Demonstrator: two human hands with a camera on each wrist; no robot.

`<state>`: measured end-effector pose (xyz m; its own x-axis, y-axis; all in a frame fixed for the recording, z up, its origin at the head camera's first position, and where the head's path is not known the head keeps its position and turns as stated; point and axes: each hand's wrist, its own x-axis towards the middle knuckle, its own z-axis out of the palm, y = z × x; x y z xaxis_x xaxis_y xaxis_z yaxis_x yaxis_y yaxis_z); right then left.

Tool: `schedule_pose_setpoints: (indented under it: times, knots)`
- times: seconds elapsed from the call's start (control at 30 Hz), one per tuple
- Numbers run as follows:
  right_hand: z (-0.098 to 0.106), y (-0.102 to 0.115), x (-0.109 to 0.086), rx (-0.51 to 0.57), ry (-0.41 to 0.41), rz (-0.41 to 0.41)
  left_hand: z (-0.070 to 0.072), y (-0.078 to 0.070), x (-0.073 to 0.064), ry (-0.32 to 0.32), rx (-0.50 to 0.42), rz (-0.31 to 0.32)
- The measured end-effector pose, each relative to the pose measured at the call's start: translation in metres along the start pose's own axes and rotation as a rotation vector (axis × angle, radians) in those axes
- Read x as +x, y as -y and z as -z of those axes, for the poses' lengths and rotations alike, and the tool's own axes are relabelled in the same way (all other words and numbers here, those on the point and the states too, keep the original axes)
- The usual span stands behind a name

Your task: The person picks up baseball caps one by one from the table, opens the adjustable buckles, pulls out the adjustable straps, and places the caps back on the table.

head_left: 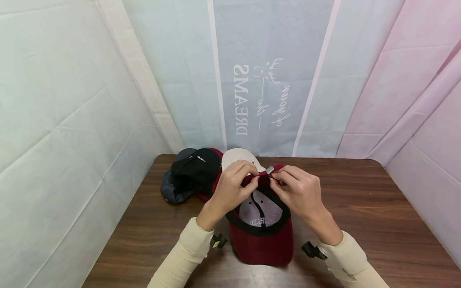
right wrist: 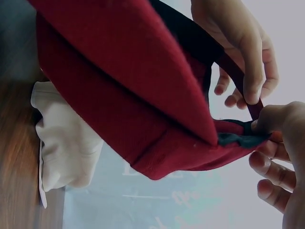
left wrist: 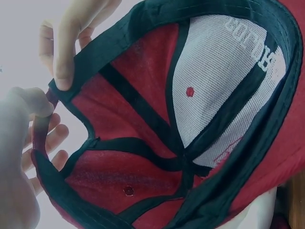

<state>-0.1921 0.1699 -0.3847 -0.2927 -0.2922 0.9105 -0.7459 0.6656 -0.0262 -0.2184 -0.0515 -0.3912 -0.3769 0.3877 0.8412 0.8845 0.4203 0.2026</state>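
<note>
While two hands [head_left: 231, 187] [head_left: 301, 190] grip one cap [head_left: 261, 242], four [head_left: 173, 190] [head_left: 197, 168] [head_left: 217, 153] [head_left: 237, 157] lie.

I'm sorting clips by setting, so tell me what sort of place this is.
Probably a makeshift recording booth: printed cloth hangs behind the table, pale sheeting closes in the left side, and a small black device sits at each wrist.
</note>
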Motion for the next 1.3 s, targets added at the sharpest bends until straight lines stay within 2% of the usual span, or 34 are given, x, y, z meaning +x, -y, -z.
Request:
schedule_pose_setpoints:
  times: [0.23,0.47,1.1,1.3]
  knots:
    - [0.004,-0.005,-0.001,0.002,-0.012,-0.027,0.004,0.004,-0.002,-0.042,0.006,0.016]
    - [0.005,-0.006,-0.002,-0.004,-0.008,-0.031,0.006,0.004,-0.002,-0.035,-0.005,0.015]
    - [0.007,-0.013,-0.003,-0.028,-0.043,-0.082,0.011,0.007,-0.003,-0.069,-0.037,0.037]
    - [0.007,-0.014,-0.004,-0.024,-0.039,-0.084,0.01,0.007,-0.004,-0.059,-0.066,0.019]
